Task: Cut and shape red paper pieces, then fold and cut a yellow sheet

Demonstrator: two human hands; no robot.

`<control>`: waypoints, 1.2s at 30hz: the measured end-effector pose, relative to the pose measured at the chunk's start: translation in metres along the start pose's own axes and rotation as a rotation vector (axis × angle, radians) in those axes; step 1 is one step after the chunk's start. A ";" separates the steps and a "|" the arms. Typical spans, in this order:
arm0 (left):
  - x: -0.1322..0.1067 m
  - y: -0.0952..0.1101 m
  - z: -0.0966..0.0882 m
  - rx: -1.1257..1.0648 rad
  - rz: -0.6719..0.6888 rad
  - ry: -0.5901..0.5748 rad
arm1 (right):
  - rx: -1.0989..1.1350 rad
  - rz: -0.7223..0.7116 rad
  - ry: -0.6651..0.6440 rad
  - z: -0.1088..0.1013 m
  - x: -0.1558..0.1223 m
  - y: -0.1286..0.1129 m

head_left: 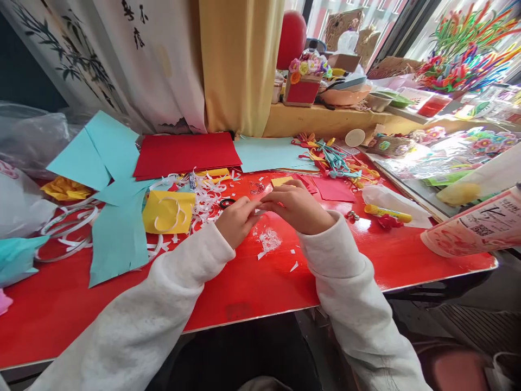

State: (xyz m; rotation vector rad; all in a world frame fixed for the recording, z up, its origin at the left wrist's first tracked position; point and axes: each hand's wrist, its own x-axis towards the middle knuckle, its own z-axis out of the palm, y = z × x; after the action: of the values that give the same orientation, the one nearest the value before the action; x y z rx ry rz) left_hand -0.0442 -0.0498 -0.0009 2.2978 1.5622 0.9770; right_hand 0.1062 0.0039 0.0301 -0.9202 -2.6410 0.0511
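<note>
My left hand (238, 220) and my right hand (299, 206) meet over the middle of the red table (244, 282), both in white sleeves. Their fingertips pinch together around something small and pale that I cannot make out. White paper snippets (268, 241) lie on the table just below the hands. A small yellow paper piece (281, 181) sits just beyond my right hand. Black scissor handles (226, 203) lie just beyond my left hand.
Red (187, 153), light blue (109, 157) and yellow (169, 212) paper sheets cover the table's left and back, with curled white strips (69, 231). Colourful pipe cleaners (337, 160) and a yellow glue stick (386, 213) lie right. A cluttered windowsill (325, 117) runs behind.
</note>
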 end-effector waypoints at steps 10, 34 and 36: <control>0.002 -0.017 -0.005 -0.270 -0.221 0.132 | 0.256 0.082 -0.031 0.005 0.001 0.002; 0.001 -0.012 -0.014 -0.457 -0.271 0.218 | 0.512 0.049 0.136 0.020 0.005 -0.002; 0.001 -0.012 -0.015 -0.401 -0.223 0.213 | 0.544 0.049 0.079 0.019 0.005 -0.003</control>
State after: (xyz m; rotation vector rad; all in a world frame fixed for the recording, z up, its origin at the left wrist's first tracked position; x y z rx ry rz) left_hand -0.0626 -0.0470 0.0044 1.7585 1.4903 1.3630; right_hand 0.0947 0.0057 0.0144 -0.7724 -2.3383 0.6902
